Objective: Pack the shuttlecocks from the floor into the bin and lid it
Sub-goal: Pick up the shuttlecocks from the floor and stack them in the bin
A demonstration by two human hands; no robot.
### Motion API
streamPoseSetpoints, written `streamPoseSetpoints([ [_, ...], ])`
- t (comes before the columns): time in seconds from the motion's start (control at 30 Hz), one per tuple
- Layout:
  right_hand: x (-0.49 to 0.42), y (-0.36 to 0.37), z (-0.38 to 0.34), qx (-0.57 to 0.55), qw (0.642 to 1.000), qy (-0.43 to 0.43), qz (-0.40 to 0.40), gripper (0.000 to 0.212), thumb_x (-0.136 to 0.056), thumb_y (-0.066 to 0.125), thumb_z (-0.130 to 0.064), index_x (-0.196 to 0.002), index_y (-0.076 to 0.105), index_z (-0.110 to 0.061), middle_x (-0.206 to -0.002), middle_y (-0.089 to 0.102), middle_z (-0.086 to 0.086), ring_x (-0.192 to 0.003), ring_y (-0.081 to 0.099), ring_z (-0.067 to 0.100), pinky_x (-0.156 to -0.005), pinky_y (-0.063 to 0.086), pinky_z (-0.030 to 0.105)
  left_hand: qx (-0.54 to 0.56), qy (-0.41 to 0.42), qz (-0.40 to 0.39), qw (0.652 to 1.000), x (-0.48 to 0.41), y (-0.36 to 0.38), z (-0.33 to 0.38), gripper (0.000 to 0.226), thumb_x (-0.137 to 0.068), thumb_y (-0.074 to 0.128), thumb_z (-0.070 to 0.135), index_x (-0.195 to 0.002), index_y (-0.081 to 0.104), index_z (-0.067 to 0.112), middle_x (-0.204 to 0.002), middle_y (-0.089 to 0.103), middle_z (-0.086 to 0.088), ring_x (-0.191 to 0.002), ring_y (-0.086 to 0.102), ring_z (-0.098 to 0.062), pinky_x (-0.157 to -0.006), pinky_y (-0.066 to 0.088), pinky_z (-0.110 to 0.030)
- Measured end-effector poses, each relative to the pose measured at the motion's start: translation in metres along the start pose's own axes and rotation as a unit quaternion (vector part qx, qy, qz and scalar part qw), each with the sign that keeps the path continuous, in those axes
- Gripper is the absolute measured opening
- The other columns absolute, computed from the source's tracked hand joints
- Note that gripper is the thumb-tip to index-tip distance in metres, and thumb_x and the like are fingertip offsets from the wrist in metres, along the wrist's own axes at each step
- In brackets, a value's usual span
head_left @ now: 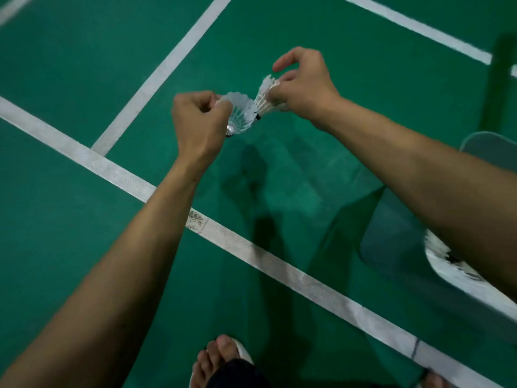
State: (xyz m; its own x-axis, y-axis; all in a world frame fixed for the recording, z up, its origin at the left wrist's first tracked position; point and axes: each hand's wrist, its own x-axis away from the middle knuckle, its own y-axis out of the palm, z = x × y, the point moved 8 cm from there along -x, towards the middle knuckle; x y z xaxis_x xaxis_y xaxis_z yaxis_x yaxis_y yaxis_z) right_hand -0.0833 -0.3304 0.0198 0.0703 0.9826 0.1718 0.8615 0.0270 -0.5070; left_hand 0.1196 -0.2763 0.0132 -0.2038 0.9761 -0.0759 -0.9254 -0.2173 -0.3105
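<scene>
Forearms point(140, 261) reach out from the near edge, and both hands are busy. The left hand point(200, 121) has its fingers curled in, pinching one shuttlecock point(239, 113) by the feather rim with the cork hanging down. The right hand point(303, 85) pinches a second shuttlecock point(264, 98) at the feathers, index finger lifted clear. Its dark-banded nose tips down and left against the first one's skirt. That looks like nesting, nose into skirt, so the pair goes in as one tidy stack rather than two loose birds.

Moving outward, both are held up over the green floor point(70, 79), just beyond a white court line point(126, 177). To the near right sits the translucent bin point(397, 236), half hidden by the right arm, with white feathers point(439, 256) showing inside. I can't make out a lid for certain. A sandalled foot point(221, 357) waits at the near edge, and a green post point(500, 79) stands far right.
</scene>
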Motion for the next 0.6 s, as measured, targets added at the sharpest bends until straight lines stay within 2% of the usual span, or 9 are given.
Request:
streamPoseSetpoints([
  [0.03, 0.013, -0.021, -0.003, -0.005, 1.000, 0.006, 0.009, 0.038, -0.059, 0.075, -0.012, -0.092, 0.059, -0.023, -0.071, 0.065, -0.001, -0.065, 0.063, 0.020, -0.062, 0.057, 0.037, 0.033, 0.015, -0.031, 0.999, 0.007, 0.015, 0.023, 0.028, -0.071, 0.055, 0.011, -0.050, 0.037, 0.014, -0.047, 0.025, 0.010, -0.045, 0.023, -0.003, -0.045, 0.021, -0.018],
  [0.1, 0.044, -0.070, -0.007, -0.016, 0.999, 0.010, 0.040, 0.034, -0.057, 0.079, -0.012, -0.086, 0.064, -0.020, -0.068, 0.065, -0.001, -0.061, 0.063, 0.019, -0.057, 0.056, 0.034, 0.071, 0.035, -0.083, 0.993, 0.024, 0.045, 0.066, 0.030, -0.069, 0.053, 0.010, -0.050, 0.033, 0.021, -0.045, 0.020, 0.014, -0.047, 0.015, -0.003, -0.047, 0.014, -0.022],
  [0.17, 0.084, -0.128, -0.007, -0.032, 0.995, 0.006, 0.095, 0.019, -0.059, 0.081, -0.010, -0.068, 0.068, -0.020, -0.060, 0.063, -0.004, -0.053, 0.060, 0.015, -0.051, 0.054, 0.030, 0.083, 0.026, -0.105, 0.991, 0.046, 0.073, 0.102, 0.030, -0.070, 0.053, 0.014, -0.050, 0.033, 0.024, -0.044, 0.021, 0.015, -0.046, 0.018, -0.005, -0.047, 0.013, -0.024],
  [0.23, 0.130, -0.188, 0.003, -0.062, 0.984, 0.006, 0.165, 0.016, -0.061, 0.081, -0.010, -0.064, 0.069, -0.021, -0.063, 0.066, -0.003, -0.055, 0.061, 0.013, -0.051, 0.055, 0.029, 0.055, 0.010, -0.117, 0.992, 0.066, 0.101, 0.127, 0.028, -0.073, 0.057, 0.031, -0.054, 0.042, 0.019, -0.048, 0.033, 0.010, -0.046, 0.029, -0.011, -0.046, 0.023, -0.027],
  [0.33, 0.203, -0.260, 0.014, -0.137, 0.966, -0.019, 0.220, 0.023, -0.066, 0.078, -0.009, -0.085, 0.071, -0.018, -0.074, 0.064, 0.006, -0.065, 0.062, 0.016, -0.059, 0.054, 0.031, -0.060, -0.014, -0.179, 0.982, 0.101, 0.149, 0.160, 0.058, -0.084, 0.044, 0.073, -0.068, 0.050, 0.017, -0.072, 0.057, -0.006, -0.066, 0.055, -0.026, -0.067, 0.047, -0.041],
  [0.4, 0.240, -0.291, 0.023, -0.162, 0.959, -0.032, 0.230, 0.029, -0.071, 0.077, -0.003, -0.097, 0.070, -0.012, -0.073, 0.062, 0.007, -0.066, 0.063, 0.018, -0.061, 0.053, 0.033, -0.104, 0.002, -0.222, 0.969, 0.131, 0.187, 0.188, 0.066, -0.093, 0.023, 0.078, -0.063, 0.041, 0.021, -0.077, 0.054, -0.005, -0.069, 0.048, -0.028, -0.070, 0.037, -0.042],
  [0.47, 0.266, -0.313, 0.037, -0.144, 0.958, -0.027, 0.246, 0.034, -0.074, 0.077, 0.001, -0.105, 0.067, -0.004, -0.070, 0.066, 0.010, -0.063, 0.062, 0.017, -0.060, 0.053, 0.031, -0.096, 0.025, -0.274, 0.957, 0.165, 0.230, 0.220, 0.076, -0.096, 0.010, 0.076, -0.064, 0.049, 0.018, -0.079, 0.058, -0.005, -0.070, 0.050, -0.027, -0.071, 0.035, -0.042],
  [0.53, 0.285, -0.330, 0.061, -0.112, 0.958, 0.001, 0.265, 0.034, -0.074, 0.078, 0.000, -0.105, 0.065, -0.002, -0.077, 0.071, 0.020, -0.061, 0.065, 0.017, -0.060, 0.055, 0.032, -0.089, 0.041, -0.340, 0.935, 0.200, 0.278, 0.240, 0.099, -0.091, 0.006, 0.079, -0.095, 0.068, 0.003, -0.103, 0.070, -0.016, -0.091, 0.064, -0.032, -0.082, 0.044, -0.045],
  [0.6, 0.307, -0.348, 0.093, -0.104, 0.953, 0.047, 0.280, 0.029, -0.074, 0.080, 0.000, -0.099, 0.065, -0.004, -0.083, 0.072, 0.024, -0.063, 0.070, 0.020, -0.062, 0.058, 0.034, -0.057, 0.024, -0.424, 0.903, 0.234, 0.320, 0.245, 0.103, -0.086, 0.012, 0.084, -0.131, 0.063, 0.006, -0.134, 0.064, -0.017, -0.119, 0.063, -0.031, -0.103, 0.044, -0.052],
])
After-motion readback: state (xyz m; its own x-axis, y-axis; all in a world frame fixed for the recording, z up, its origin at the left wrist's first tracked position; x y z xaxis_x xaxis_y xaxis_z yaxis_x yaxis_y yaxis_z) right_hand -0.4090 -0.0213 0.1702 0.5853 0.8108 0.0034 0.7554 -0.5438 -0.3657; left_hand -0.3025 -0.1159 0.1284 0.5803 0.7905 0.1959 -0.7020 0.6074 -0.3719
